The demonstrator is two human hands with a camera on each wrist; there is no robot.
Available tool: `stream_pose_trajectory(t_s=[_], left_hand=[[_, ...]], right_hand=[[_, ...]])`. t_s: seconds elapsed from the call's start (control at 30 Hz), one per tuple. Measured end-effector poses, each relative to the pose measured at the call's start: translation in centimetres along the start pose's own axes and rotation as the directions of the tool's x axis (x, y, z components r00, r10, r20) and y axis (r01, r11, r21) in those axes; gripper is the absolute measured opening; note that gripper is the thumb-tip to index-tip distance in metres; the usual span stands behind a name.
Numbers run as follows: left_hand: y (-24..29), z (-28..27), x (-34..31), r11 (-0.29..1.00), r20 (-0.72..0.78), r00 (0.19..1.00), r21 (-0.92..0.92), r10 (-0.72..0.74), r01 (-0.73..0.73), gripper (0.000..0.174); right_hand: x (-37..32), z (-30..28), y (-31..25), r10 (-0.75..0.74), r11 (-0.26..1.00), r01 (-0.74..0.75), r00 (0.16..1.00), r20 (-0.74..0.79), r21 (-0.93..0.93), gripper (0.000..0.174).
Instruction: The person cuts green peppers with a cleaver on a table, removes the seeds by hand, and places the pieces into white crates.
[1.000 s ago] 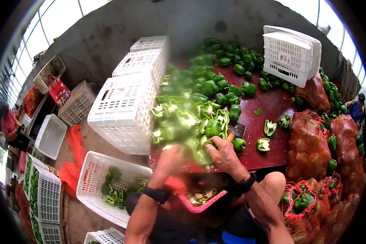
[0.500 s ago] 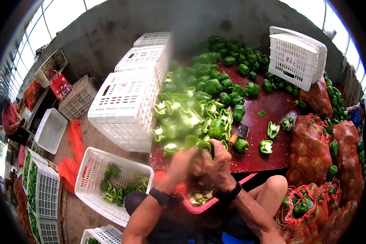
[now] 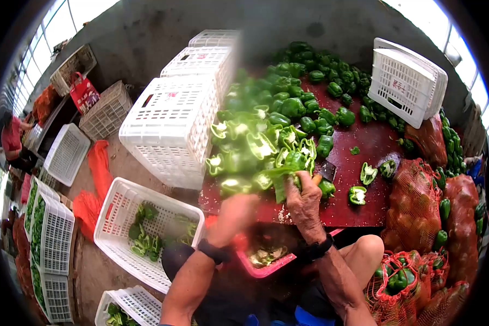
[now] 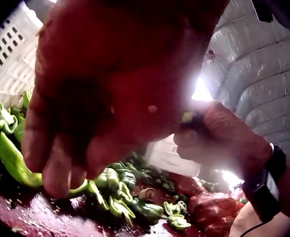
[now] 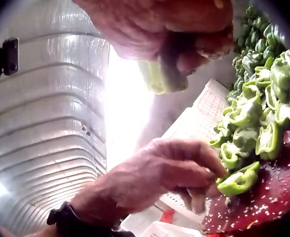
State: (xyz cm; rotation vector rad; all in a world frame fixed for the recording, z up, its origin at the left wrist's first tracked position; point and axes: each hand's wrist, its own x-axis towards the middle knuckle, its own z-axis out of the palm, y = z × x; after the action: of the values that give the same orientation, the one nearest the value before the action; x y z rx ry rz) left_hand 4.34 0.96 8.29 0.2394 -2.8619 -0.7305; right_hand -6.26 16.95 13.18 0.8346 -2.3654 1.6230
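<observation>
My right hand (image 3: 304, 206) pinches a green bell pepper half (image 3: 282, 182) above the near edge of the red table (image 3: 358, 212). In the right wrist view part of that pepper half (image 5: 165, 76) hangs below the curled fingers. My left hand (image 3: 233, 214), blurred in the head view, is at the table's near left edge. The right wrist view has this left hand (image 5: 160, 173) with loosely bent fingers, its fingertips right at another pepper half (image 5: 239, 181). Cut pepper halves (image 3: 261, 145) lie beyond both hands. A knife (image 3: 327, 170) rests beside them.
Whole peppers (image 3: 320, 70) are heaped at the back. White crates (image 3: 168, 130) stand left of the table; another crate (image 3: 146, 190) holding cut peppers is at lower left. A pink basin (image 3: 266, 271) with scraps sits below the edge. Red mesh sacks (image 3: 413, 201) line the right.
Half a second ago both hands were together over the basin. Since then the right hand has risen to the table edge with a pepper half, and the left has moved left.
</observation>
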Motion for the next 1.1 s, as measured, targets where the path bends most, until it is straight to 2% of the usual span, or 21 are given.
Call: stream_pose_trajectory(t_s=[0.03, 0.13, 0.17, 0.27, 0.37, 0.43, 0.53, 0.57, 0.6, 0.67, 0.7, 0.73, 0.77, 0.8, 0.83, 0.9, 0.93, 1.0, 1.03, 1.07, 1.1], left_hand=[[-0.4, -0.2, 0.0, 0.988, 0.068, 0.986, -0.053, 0.151, -0.148, 0.009], [0.8, -0.9, -0.6, 0.984, 0.249, 0.961, 0.158, -0.12, 0.082, 0.011], [0.4, -1.8, -0.2, 0.984, 0.256, 0.956, 0.141, -0.139, 0.105, 0.015], [1.1, -6.1, -0.3, 0.99, -0.166, 0.977, -0.074, -0.131, 0.12, 0.017], [1.0, -6.4, -0.1, 0.941, -0.174, 0.929, -0.15, -0.326, 0.302, 0.017], [0.6, -5.3, -0.1, 0.961, -0.126, 0.96, -0.153, -0.25, 0.23, 0.018], [0.2, -4.2, 0.0, 0.966, -0.095, 0.971, -0.158, -0.221, 0.204, 0.019], [0.4, -4.3, 0.0, 0.961, -0.076, 0.973, -0.192, -0.217, 0.199, 0.018], [0.6, -4.4, 0.0, 0.954, -0.057, 0.975, -0.224, -0.215, 0.197, 0.018], [0.2, -3.1, -0.6, 0.978, -0.002, 0.999, -0.204, -0.053, 0.051, 0.014], [-1.2, -1.4, -1.1, 0.948, 0.108, 0.991, -0.315, 0.075, -0.037, 0.018], [-0.8, -1.5, -1.8, 0.967, 0.296, 0.94, -0.233, 0.168, -0.099, 0.019], [-0.8, -0.4, -3.3, 0.885, 0.065, 0.949, -0.383, 0.31, -0.263, 0.017], [-0.8, 0.8, -4.9, 0.768, -0.171, 0.887, -0.448, 0.428, -0.457, 0.017], [-0.6, 3.4, -5.1, 0.794, -0.12, 0.906, -0.445, 0.406, -0.415, 0.016], [-0.2, 8.0, -5.0, 0.857, -0.057, 0.901, -0.288, 0.431, -0.428, 0.016], [-0.1, 9.2, -4.7, 0.799, -0.164, 0.874, -0.356, 0.458, -0.485, 0.014], [1.5, 8.8, -3.8, 0.942, 0.175, 0.938, -0.214, 0.299, -0.26, 0.019], [1.1, 10.5, -3.8, 0.895, 0.015, 0.978, -0.405, 0.208, -0.184, 0.018], [1.0, 9.6, -4.0, 0.851, -0.005, 0.986, -0.504, 0.169, -0.149, 0.017], [0.9, 7.8, -3.8, 0.772, -0.023, 0.99, -0.624, 0.136, -0.121, 0.017]], right_hand=[[0.2, 0.3, -0.1, -0.051, 0.998, 0.05, 0.998, -0.048, -0.027, 0.01], [-0.8, 2.6, 1.7, -0.085, 0.996, 0.081, 0.991, -0.108, -0.041, 0.011], [-1.8, 3.7, 3.5, -0.174, 0.965, 0.157, 0.983, -0.066, -0.212, 0.009], [-4.9, 5.2, 8.1, 0.062, 0.821, 0.197, 0.902, 0.427, -0.536, 0.014], [-2.9, 3.7, 3.2, -0.062, 0.931, 0.165, 0.95, 0.306, -0.326, 0.01], [-2.0, 4.0, 3.9, -0.061, 0.945, 0.117, 0.98, 0.189, -0.304, 0.009], [-3.0, 4.1, 5.1, -0.089, 0.965, 0.146, 0.964, 0.249, -0.216, 0.01], [-4.2, 4.8, 10.7, 0.037, 0.836, 0.24, 0.872, 0.487, -0.493, 0.013], [-5.0, 4.6, 12.3, 0.04, 0.817, 0.278, 0.847, 0.531, -0.505, 0.011], [-5.3, 4.2, 12.1, 0.018, 0.743, 0.268, 0.908, 0.418, -0.614, 0.012], [-4.8, 3.2, 12.0, 0.146, 0.887, 0.067, 0.899, 0.414, -0.457, 0.014], [-3.9, 2.7, 11.9, 0.182, 0.923, -0.007, 0.889, 0.42, -0.384, 0.012], [-3.0, 2.1, 11.7, 0.218, 0.947, -0.085, 0.878, 0.426, -0.31, 0.01], [-1.9, 2.3, 11.3, 0.207, 0.962, -0.105, 0.884, 0.419, -0.253, 0.008], [-1.0, 3.0, 12.1, 0.227, 0.971, -0.166, 0.875, 0.428, -0.175, 0.012], [0.5, 3.5, 3.9, 0.193, 0.981, -0.16, 0.853, 0.486, -0.109, 0.019], [0.9, 4.0, 1.5, 0.166, 0.986, -0.139, 0.835, 0.525, -0.091, 0.02], [1.2, 7.2, 0.8, 0.004, 0.98, -0.136, 0.749, 0.663, 0.147, 0.023], [1.7, 6.7, -5.4, 0.125, 0.967, -0.25, 0.63, 0.766, 0.048, 0.022], [1.4, 8.7, -4.5, -0.148, 0.911, -0.23, 0.592, 0.792, 0.342, 0.04], [1.9, 7.4, -9.1, -0.027, 0.866, -0.44, 0.434, 0.901, 0.238, 0.047]])
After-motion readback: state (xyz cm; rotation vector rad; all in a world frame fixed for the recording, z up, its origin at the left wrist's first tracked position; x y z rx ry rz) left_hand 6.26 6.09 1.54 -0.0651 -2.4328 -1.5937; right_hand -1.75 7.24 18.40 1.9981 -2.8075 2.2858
